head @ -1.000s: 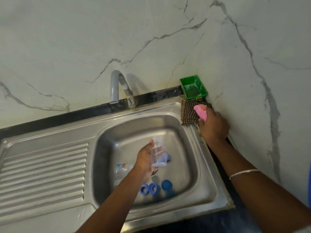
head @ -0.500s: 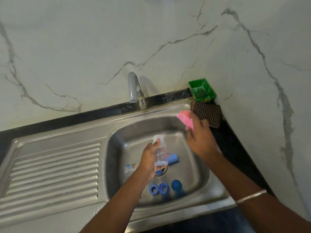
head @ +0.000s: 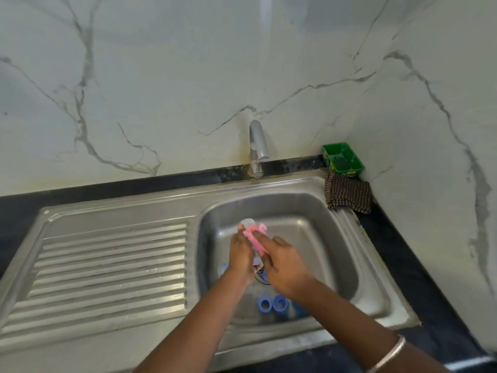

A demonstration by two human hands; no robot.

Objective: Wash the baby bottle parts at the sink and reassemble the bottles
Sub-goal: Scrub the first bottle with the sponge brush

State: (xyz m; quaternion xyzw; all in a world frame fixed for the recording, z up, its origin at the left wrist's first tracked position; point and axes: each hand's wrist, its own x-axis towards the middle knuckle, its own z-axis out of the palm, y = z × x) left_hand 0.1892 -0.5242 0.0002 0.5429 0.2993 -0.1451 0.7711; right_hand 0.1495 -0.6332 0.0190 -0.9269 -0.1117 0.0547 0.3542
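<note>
Over the steel sink basin [head: 317, 232], my left hand [head: 240, 254] grips a clear baby bottle [head: 247, 222], of which only the open mouth shows above my fingers. My right hand [head: 282, 261] presses a pink sponge [head: 255, 235] against the bottle's side. Two blue rings [head: 272, 303] lie side by side on the basin floor near the front wall. Another blue part [head: 265, 275] and a second clear bottle [head: 223, 267] are mostly hidden under my hands.
The tap [head: 257, 149] stands at the back of the sink; I see no water running from it. A green tray [head: 343, 157] sits in the back right corner with a checked cloth [head: 347, 193] in front of it. The ribbed drainboard [head: 113, 267] lies left.
My right hand has carried the pink sponge from the cloth at the back right corner over to the bottle. My left hand has kept hold of the bottle over the basin.
</note>
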